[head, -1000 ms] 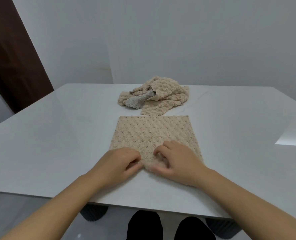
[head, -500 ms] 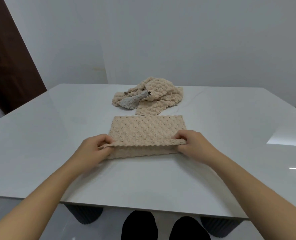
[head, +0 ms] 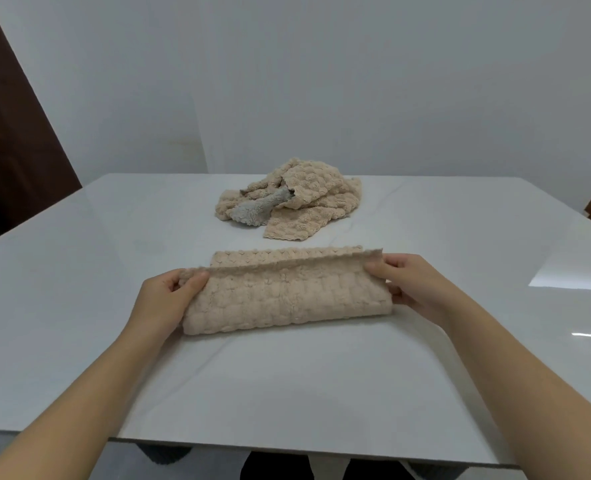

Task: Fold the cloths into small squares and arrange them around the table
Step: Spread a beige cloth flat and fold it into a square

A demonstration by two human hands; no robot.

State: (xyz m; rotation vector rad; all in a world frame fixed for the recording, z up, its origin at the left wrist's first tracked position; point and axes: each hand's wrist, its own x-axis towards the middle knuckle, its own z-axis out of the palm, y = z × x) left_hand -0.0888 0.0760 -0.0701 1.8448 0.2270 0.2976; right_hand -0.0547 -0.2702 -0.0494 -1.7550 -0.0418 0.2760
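The left hand (head: 169, 299) and right hand (head: 415, 285) each pinch a corner of the beige bobbled cloth (head: 287, 299), lifted mid-fold toward the white table's (head: 79, 306) front edge. The next move probably calls for laying that raised edge squarely on the cloth's far edge.

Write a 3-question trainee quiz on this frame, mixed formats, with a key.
1. True or false: the left hand and the right hand each grip one end of the beige cloth.
2. Where is the crumpled pile? A) on the table, beyond the beige cloth B) on the floor C) under the right hand
3. Short answer: what colour is the odd cloth in the crumpled pile?
Key: 1 true; 2 A; 3 grey.
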